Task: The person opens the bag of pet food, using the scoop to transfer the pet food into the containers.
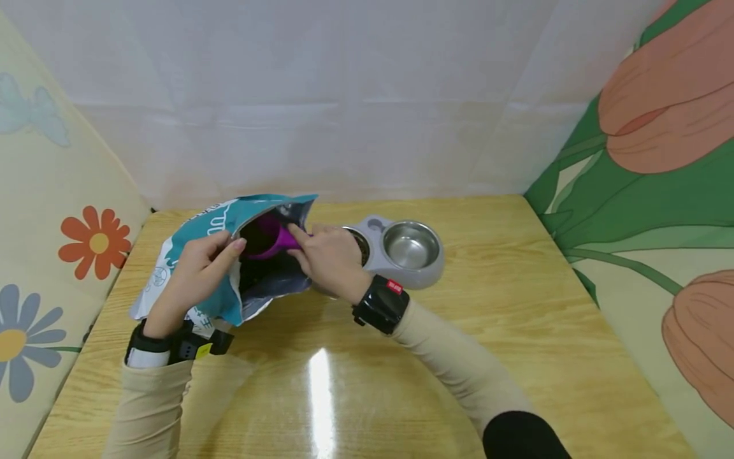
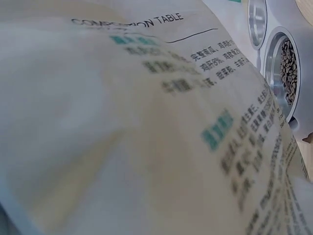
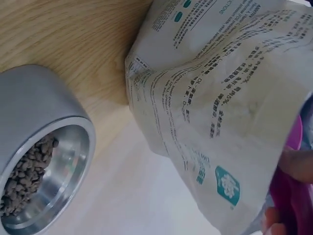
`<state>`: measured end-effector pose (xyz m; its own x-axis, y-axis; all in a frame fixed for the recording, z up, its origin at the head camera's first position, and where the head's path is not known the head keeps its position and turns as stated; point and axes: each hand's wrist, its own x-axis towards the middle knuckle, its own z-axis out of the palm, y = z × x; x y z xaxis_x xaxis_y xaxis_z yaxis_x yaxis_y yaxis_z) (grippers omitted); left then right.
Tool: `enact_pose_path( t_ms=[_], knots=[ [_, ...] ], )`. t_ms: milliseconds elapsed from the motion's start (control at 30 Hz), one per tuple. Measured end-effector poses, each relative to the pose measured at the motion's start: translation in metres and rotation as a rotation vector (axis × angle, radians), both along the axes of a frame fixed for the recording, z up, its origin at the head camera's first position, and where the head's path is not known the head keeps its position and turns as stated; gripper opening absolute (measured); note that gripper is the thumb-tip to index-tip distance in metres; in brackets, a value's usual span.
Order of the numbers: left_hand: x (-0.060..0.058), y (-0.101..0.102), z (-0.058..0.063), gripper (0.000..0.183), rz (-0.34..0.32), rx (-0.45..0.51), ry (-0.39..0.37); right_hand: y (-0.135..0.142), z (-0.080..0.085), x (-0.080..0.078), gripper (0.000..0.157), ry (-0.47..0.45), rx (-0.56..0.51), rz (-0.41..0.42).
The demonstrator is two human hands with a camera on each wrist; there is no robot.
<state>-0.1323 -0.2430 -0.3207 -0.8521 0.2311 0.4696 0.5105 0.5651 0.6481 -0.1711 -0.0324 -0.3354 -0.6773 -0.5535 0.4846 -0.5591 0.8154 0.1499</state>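
A teal and white pet food bag (image 1: 192,248) lies tilted on the table, its silvery mouth gaping to the right. My left hand (image 1: 197,271) pinches the near rim of that mouth between thumb and fingers. In my right hand (image 1: 335,261) is the handle of a magenta scoop (image 1: 282,242), whose cup is inside the bag. The right wrist view shows the fingers around the scoop's handle (image 3: 288,198) beside the printed bag (image 3: 220,93). How much food the scoop holds cannot be seen. Behind the right hand, a grey double bowl (image 1: 421,274) is partly hidden.
One steel bowl (image 3: 73,156) of the pair holds brown kibble (image 3: 29,171); the other steel bowl (image 1: 411,245) shows a bare bottom. The wooden table (image 1: 459,357) meets a white sheet (image 1: 355,127) at the back. Painted panels stand at both sides.
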Motion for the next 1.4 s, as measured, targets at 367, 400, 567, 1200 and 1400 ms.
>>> enact_pose_path(
  t_ms=[367, 400, 567, 1200, 1400],
  knots=[
    [0.001, 0.000, 0.002, 0.026, 0.002, -0.001, 0.010, 0.025, -0.008, 0.003, 0.039, 0.101, -0.150, 0.089],
    [0.001, 0.000, 0.002, 0.026, 0.001, -0.001, 0.011, 0.027, -0.008, 0.004, 0.039, 0.101, -0.154, 0.096],
    [0.002, 0.001, 0.003, 0.027, 0.001, 0.002, 0.018, 0.035, -0.010, 0.008, 0.040, 0.076, -0.166, 0.101],
    [0.002, 0.001, 0.004, 0.031, 0.007, -0.006, 0.016, 0.061, -0.008, 0.026, 0.040, 0.130, -0.175, 0.064],
    [0.001, -0.001, 0.000, 0.031, 0.024, -0.007, 0.028, 0.070, -0.007, 0.033, 0.041, 0.135, -0.182, 0.060]
  ],
)
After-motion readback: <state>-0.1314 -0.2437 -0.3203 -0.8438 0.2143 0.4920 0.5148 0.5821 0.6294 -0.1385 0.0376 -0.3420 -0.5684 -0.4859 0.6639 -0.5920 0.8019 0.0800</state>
